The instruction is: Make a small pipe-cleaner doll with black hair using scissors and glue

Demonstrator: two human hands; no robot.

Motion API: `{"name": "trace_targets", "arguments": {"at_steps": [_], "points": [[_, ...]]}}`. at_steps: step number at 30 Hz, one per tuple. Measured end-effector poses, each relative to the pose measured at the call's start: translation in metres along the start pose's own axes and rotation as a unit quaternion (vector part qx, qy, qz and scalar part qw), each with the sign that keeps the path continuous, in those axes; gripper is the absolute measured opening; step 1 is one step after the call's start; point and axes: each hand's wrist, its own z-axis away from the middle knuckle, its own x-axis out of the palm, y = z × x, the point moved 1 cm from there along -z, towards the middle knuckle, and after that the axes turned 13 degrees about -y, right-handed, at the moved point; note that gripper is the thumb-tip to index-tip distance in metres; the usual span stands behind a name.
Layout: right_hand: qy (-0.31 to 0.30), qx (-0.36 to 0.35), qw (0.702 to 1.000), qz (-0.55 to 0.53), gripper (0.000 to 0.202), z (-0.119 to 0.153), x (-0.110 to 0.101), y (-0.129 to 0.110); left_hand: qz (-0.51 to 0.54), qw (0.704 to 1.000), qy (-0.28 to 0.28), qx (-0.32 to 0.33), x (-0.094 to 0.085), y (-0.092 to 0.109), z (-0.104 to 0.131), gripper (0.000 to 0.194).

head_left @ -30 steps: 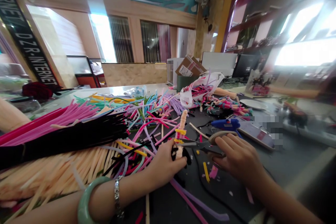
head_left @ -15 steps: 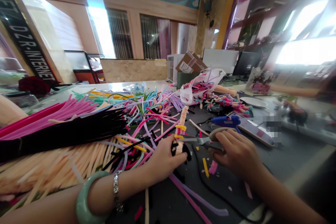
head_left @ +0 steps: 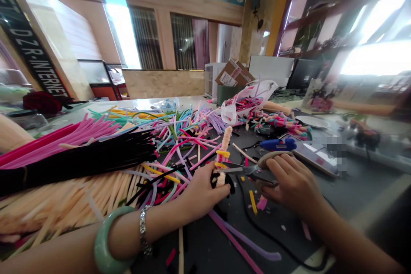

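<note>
My left hand [head_left: 204, 190] is closed around a small pipe-cleaner figure [head_left: 225, 140], which stands upright with a peach coil on top, yellow and pink bands in its middle and black fuzz at the bottom. Part of the figure is hidden by my fingers. My right hand [head_left: 290, 180] grips a pair of scissors [head_left: 253, 170] by the handles. The scissor blades point left and lie against the figure just under its lower yellow band, somewhat apart. Yellow and pink snippets [head_left: 253, 202] lie on the dark table below the scissors.
Bundles of black pipe cleaners [head_left: 80, 156], pink ones [head_left: 73, 137] and peach ones [head_left: 64, 205] fill the left side. A blue glue gun [head_left: 278, 144] and a phone [head_left: 316, 156] lie to the right. Behind is a plastic bag [head_left: 248, 100]. A black cable [head_left: 272, 233] crosses the front.
The scissor blades have opened a little wider at the figure, and the lower handle has dropped slightly. Both hands stay nearly where they were; the view has shifted slightly.
</note>
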Motion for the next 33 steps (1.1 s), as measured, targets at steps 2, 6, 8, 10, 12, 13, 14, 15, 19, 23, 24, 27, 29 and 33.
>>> {"name": "trace_targets", "arguments": {"at_steps": [2, 6, 8, 10, 12, 13, 14, 15, 19, 23, 24, 27, 29, 33], "points": [[0.004, -0.008, 1.0, 0.0, 0.009, 0.0008, -0.0002, -0.0001, -0.008, 1.0, -0.008, -0.003, 0.0004, 0.0005, 0.0007, 0.022], [0.0, -0.009, 1.0, -0.003, 0.008, 0.0024, -0.0002, 0.0004, -0.029, 1.0, -0.004, -0.008, 0.0004, 0.0011, 0.0009, 0.022], [-0.002, -0.008, 1.0, -0.001, 0.008, 0.0026, -0.0001, 0.0006, -0.033, 0.999, -0.003, -0.008, 0.0003, 0.0008, 0.0007, 0.021], [-0.007, -0.006, 1.0, -0.001, 0.007, 0.0022, -0.0001, 0.0005, -0.039, 0.999, -0.002, -0.011, 0.0002, 0.0001, 0.0005, 0.019], [-0.011, -0.002, 1.0, -0.002, 0.007, 0.0019, -0.0001, 0.0003, -0.045, 0.999, 0.0, -0.013, 0.0002, -0.0006, 0.0007, 0.019], [-0.013, -0.001, 1.0, -0.003, 0.007, 0.0019, -0.0001, 0.0001, -0.045, 0.999, 0.0, -0.014, 0.0004, -0.0009, 0.0008, 0.018], [-0.014, 0.001, 1.0, -0.004, 0.006, 0.0019, -0.0002, -0.0001, -0.045, 0.999, 0.0, -0.014, 0.0005, -0.0011, 0.001, 0.019], [-0.014, 0.002, 1.0, -0.004, 0.006, 0.002, -0.0004, -0.0003, -0.043, 0.999, 0.0, -0.014, 0.0007, -0.0012, 0.0011, 0.019], [-0.016, 0.001, 1.0, 0.008, 0.008, 0.0028, -0.0011, -0.0004, -0.041, 0.999, -0.003, -0.012, 0.0011, -0.0015, 0.0009, 0.018], [0.002, -0.005, 0.999, 0.033, 0.02, 0.0022, -0.0028, -0.0007, -0.038, 0.999, -0.001, -0.014, 0.0007, -0.0023, -0.0002, 0.018], [0.008, -0.006, 0.999, 0.038, 0.022, 0.0018, -0.0034, -0.001, -0.037, 0.999, 0.0, -0.015, 0.0005, -0.0024, -0.0004, 0.018], [0.019, -0.006, 0.998, 0.054, 0.021, 0.001, -0.0052, -0.0024, -0.039, 0.999, 0.001, -0.014, 0.0004, -0.0025, -0.0007, 0.017], [0.02, -0.004, 0.998, 0.064, 0.02, 0.0008, -0.0059, -0.0034, -0.04, 0.999, 0.0, -0.012, 0.0004, -0.0024, -0.0009, 0.017], [0.021, 0.003, 0.997, 0.075, 0.018, 0.0007, -0.0061, -0.0044, -0.049, 0.999, 0.002, -0.015, 0.0002, -0.0027, -0.0016, 0.019]]}}
